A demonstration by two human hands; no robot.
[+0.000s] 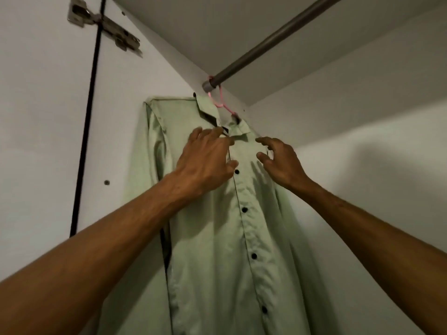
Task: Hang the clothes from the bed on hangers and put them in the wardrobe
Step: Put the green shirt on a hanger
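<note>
A pale green button-up shirt with small black buttons (217, 238) hangs inside the white wardrobe (362, 141), up in the far left corner against the side wall. It sits on a thin pink plastic hanger (223, 105), whose hook is looped over the very end of the grey metal rail (278, 37), right beside the rail's socket. The shirt front faces out, with the placket running down its middle.

Both bare arms reach up to the collar area. The left hand (208, 160) lies on the shirt's chest just under the collar, fingers (226, 141) curled and pressing the cloth near the top of the placket. The right hand (283, 163) is spread and released, its fingers bent, close to the cloth on the right of the placket, gripping nothing.

On the left, a silver metal door hinge (104, 22) is fixed near the top of the wardrobe's side panel.
</note>
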